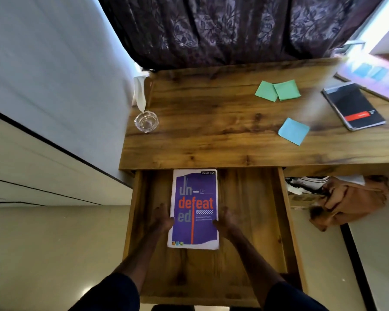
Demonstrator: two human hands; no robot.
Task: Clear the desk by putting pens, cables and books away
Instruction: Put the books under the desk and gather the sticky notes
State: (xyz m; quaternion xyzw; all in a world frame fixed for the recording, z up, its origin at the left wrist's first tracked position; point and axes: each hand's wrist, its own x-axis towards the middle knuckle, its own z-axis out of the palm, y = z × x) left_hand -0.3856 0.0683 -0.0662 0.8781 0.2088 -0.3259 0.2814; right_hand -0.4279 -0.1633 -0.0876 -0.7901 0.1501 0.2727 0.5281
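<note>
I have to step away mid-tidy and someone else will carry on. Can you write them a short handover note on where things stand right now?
Left hand and right hand: each holds a side edge of the purple notebook.
Purple notebook: lies flat in the open drawer.
Done: that one book is in the drawer.
Left: let go of it; put away the black notebook, which lies on the desk at its right; shut the drawer.
Also on the desk: two green sticky notes, a blue sticky note, and a glass at the left edge.
No pens or cables are in view.
</note>
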